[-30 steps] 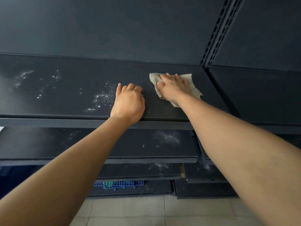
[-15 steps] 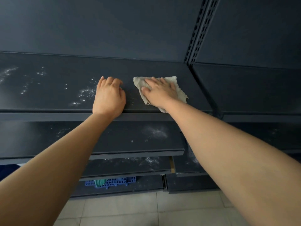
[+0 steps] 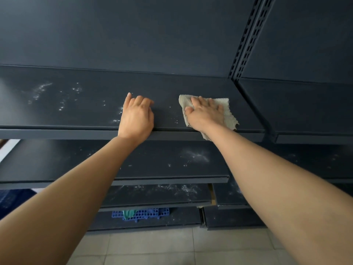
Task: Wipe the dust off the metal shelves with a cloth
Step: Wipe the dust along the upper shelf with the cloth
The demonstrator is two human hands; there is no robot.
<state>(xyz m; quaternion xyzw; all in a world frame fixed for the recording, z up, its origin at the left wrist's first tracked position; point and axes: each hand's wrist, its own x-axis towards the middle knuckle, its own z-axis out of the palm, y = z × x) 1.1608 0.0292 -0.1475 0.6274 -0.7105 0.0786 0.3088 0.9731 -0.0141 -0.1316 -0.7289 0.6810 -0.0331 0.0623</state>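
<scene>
A dark metal shelf runs across the view at chest height, with white dust specks on its left part. My right hand lies flat with straight fingers on a beige ribbed cloth, pressing it onto the shelf near the front edge. One corner of the cloth hangs over that edge. My left hand rests on the shelf's front edge with its fingers curled, holding nothing. A few dust specks lie between the two hands.
Lower dark shelves below also carry dust patches. A slotted upright post separates this bay from the shelf to the right. A blue perforated crate sits at the bottom, above a tiled floor.
My right hand has slid the cloth from the back of the shelf toward the front edge, so a corner now overhangs. The left hand stays on the edge. The camera view shifted.
</scene>
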